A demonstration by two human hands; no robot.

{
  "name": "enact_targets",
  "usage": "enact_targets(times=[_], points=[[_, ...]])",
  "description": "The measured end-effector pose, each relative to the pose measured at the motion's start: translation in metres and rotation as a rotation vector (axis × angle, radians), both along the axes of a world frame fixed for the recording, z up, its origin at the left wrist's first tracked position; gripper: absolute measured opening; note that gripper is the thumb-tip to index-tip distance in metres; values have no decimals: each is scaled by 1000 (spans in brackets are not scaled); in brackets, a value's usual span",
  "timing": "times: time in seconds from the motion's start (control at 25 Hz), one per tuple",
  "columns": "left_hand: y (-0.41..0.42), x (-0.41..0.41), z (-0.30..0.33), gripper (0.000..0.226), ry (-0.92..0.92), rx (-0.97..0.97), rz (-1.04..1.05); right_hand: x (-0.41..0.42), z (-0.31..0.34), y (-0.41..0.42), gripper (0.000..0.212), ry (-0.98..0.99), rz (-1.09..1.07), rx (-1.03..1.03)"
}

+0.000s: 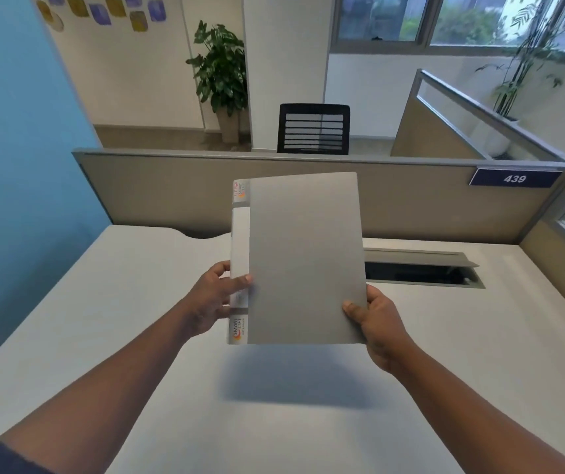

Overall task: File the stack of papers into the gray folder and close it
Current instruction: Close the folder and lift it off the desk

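Note:
The gray folder is closed and held up in the air above the white desk, its plain cover facing me and its labelled spine on the left. My left hand grips the spine edge low down, thumb on the front. My right hand grips the lower right corner, thumb on the cover and fingers behind. No loose papers show anywhere; whether any lie inside the folder is hidden.
A beige partition with a blue sign reading 439 runs behind the desk. An open cable slot sits in the desktop to the right of the folder. Beyond stand a black chair and a potted plant.

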State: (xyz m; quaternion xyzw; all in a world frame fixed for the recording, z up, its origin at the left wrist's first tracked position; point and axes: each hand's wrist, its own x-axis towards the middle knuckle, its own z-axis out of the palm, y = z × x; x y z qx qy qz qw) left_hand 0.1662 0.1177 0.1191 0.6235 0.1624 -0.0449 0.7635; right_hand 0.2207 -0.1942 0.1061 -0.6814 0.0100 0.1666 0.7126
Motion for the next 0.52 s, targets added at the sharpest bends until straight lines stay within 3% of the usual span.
enact_targets(times=[0.28,0.52], points=[[37,51,-58,42,-22,143,125,62,-41,60,25,-28,37,-182],[70,104,-104,51,43,399,199,108,-83,101,80,-92,232,-516]])
